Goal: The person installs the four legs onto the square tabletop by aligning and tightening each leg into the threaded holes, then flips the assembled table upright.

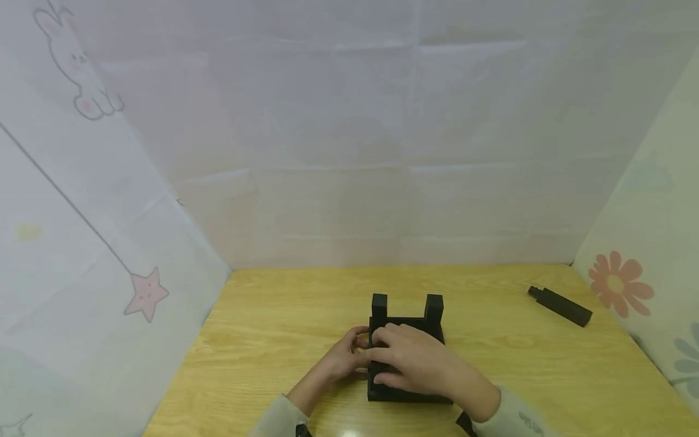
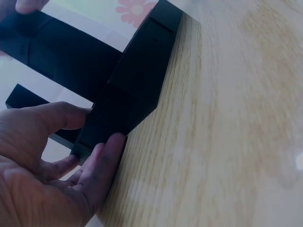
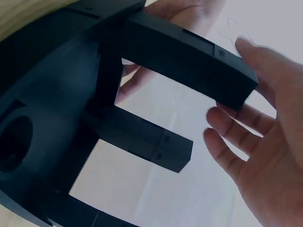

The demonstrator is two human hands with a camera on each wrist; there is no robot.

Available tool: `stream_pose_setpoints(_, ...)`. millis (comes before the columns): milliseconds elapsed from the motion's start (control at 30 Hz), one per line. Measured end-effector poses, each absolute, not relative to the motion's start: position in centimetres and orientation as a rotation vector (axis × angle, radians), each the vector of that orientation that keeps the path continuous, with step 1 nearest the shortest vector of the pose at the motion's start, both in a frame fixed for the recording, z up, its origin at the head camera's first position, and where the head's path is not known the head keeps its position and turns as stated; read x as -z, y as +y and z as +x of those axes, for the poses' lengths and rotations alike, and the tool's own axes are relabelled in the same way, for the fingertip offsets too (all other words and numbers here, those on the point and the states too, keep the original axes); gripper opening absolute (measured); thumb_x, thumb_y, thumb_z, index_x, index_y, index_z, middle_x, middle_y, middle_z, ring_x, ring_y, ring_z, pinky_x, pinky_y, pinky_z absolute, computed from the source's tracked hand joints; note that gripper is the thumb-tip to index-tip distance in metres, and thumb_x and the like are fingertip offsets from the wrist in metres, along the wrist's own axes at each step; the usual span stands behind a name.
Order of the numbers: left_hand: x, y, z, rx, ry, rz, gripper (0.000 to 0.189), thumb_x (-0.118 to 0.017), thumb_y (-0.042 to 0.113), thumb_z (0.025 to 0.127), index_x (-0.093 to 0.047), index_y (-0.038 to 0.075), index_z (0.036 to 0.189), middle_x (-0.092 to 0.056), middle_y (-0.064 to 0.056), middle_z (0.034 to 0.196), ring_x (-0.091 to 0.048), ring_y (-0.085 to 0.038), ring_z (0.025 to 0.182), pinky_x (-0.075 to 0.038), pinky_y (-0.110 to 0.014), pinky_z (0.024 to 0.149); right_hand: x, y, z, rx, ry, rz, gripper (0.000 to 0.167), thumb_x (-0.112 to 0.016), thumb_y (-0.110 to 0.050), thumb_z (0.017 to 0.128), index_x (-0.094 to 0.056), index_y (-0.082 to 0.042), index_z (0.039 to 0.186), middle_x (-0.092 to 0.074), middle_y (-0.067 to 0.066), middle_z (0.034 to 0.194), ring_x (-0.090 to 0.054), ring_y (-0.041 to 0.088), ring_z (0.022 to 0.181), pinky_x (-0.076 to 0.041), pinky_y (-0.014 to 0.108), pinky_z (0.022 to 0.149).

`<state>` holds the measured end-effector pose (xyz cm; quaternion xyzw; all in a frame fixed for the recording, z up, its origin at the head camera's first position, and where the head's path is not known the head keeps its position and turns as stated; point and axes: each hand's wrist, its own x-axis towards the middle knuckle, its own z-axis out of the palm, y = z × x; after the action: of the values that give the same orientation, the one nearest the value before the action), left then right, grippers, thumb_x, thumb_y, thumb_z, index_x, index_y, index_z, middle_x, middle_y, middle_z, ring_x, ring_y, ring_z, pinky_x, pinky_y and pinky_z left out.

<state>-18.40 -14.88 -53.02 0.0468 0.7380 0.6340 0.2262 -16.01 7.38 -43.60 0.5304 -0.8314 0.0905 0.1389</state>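
Note:
A black base (image 1: 409, 396) with several upright black posts sits on the table in front of me. Two of the posts, a left one (image 1: 379, 306) and a right one (image 1: 434, 309), rise at its far side. My left hand (image 1: 341, 358) holds the base's left side, thumb and fingers on opposite faces in the left wrist view. Above the base, my right hand (image 1: 417, 358) hides much of it. In the right wrist view its fingers grip the free end of a long black post (image 3: 189, 56). A round hole (image 3: 16, 142) shows in the base.
A loose black post (image 1: 562, 306) with a narrower end lies on the wooden table (image 1: 273, 303) at the right. Pale printed sheets (image 1: 349, 200) wall in the table at the back and both sides.

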Motion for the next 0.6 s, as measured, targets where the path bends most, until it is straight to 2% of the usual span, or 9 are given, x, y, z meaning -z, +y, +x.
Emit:
stream_pose_setpoints(100, 53.1, -14.9, -18.4, -1.750, 2.031, 0.133, 0.076, -0.072, 0.011, 0.091, -0.032, 0.008, 0.156, -0.046, -0.015, 0.125, -0.061, -0.026, 0.099, -0.061, -0.048, 0.079, 43.1, 7.7, -16.0, -0.301, -2.454, 1.552, 0.045, -0.073, -0.045, 0.092, -0.065, -0.027, 0.131, -0.058, -0.005, 0.133, -0.060, 0.013, 0.109, -0.054, 0.034, 0.093)
stream_pose_setpoints(200, 53.1, -14.8, -18.4, -1.752, 2.024, 0.134, 0.075, -0.069, 0.008, 0.092, -0.030, 0.009, 0.156, -0.045, -0.016, 0.127, -0.061, -0.027, 0.099, -0.060, -0.050, 0.079, 42.6, 8.1, -16.2, -0.313, -2.482, 1.613, 0.053, -0.075, -0.038, 0.092, -0.058, -0.028, 0.141, -0.053, -0.005, 0.145, -0.056, 0.017, 0.126, -0.051, 0.040, 0.103)
stream_pose_setpoints(400, 53.0, -15.0, -18.7, -1.724, 2.046, 0.166, 0.073, -0.064, -0.001, 0.094, -0.027, 0.004, 0.157, -0.049, -0.019, 0.123, -0.063, -0.023, 0.092, -0.061, -0.048, 0.079, 42.1, 8.2, -16.4, -0.343, -2.395, 1.769, 0.062, -0.078, -0.020, 0.090, -0.054, -0.029, 0.147, -0.049, -0.003, 0.152, -0.052, 0.018, 0.133, -0.048, 0.038, 0.107)
stream_pose_setpoints(600, 52.9, -15.1, -18.6, -1.688, 2.098, 0.175, 0.075, -0.063, -0.001, 0.090, -0.029, 0.003, 0.156, -0.050, -0.017, 0.122, -0.059, -0.022, 0.091, -0.060, -0.042, 0.075, 42.4, 8.1, -16.7, -0.390, -2.300, 1.858, 0.045, -0.076, -0.009, 0.090, -0.067, -0.023, 0.132, -0.057, -0.004, 0.144, -0.051, 0.020, 0.136, -0.045, 0.033, 0.110)
